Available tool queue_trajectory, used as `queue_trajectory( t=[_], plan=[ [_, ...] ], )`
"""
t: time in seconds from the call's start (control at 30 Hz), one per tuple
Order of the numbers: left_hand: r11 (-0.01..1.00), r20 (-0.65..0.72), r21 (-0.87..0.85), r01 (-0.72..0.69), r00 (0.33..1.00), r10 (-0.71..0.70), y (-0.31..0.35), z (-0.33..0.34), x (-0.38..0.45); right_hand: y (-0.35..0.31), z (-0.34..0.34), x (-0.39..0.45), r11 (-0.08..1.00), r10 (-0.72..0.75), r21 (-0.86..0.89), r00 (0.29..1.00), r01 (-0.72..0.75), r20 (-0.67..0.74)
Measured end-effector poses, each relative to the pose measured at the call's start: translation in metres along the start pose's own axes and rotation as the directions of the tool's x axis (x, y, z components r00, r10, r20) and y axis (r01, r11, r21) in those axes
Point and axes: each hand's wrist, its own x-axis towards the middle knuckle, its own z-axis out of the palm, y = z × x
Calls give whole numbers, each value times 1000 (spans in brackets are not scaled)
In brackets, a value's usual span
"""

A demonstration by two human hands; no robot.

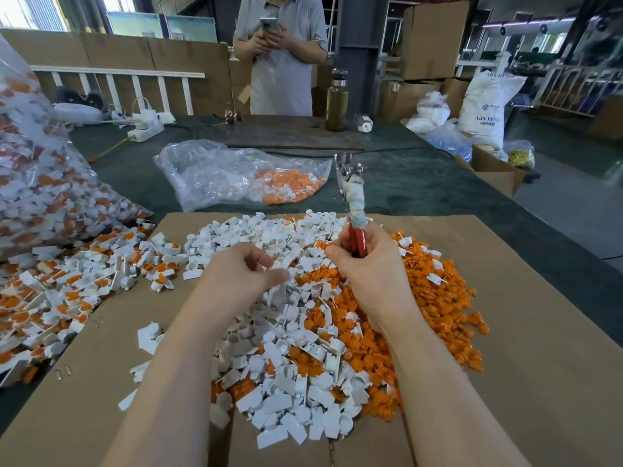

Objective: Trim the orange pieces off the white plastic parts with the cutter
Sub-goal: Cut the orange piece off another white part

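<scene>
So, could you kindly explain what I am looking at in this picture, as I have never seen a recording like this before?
There is no machine here: a person wears a camera on the head, so the one picture looks forward and down at their own two bare arms. The right hand grips a cutter by its red handles, blades pointing up and away. The left hand has curled fingers that seem to pinch a small white part; it is too small to be sure. Both are above a cardboard sheet carrying a heap of white plastic parts and loose orange pieces. To the left lie untrimmed parts, white with orange still attached. Behind, a clear bag holds more, and another person stands at the table's far side.
</scene>
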Motion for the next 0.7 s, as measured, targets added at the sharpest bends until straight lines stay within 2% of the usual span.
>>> queue_trajectory(
  t=[0.17, 0.37, 0.5, 0.57, 0.7],
  plan=[
    [974, 10, 224, -18, 1000, 16, 4, 9, -2, -1, 1, 0, 1000, -10, -22, 1000, 10, 18],
    [974, -37, 228, 14, 999, -5, 7, 13, -2, -2, 0, -2, 999, -7, -34, 999, 9, 45],
    [964, -141, 266, -3, 989, 42, 7, 16, 0, -4, 2, -3, 999, -11, -53, 999, 13, 43],
    [978, -207, 207, -40, 975, 84, 8, 17, 0, -4, 3, -4, 996, -23, -88, 999, 25, 29],
    [985, -292, -38, -169, 944, 151, 20, 24, -3, -6, 7, -6, 990, -56, -131, 998, 54, -15]
  ],
)
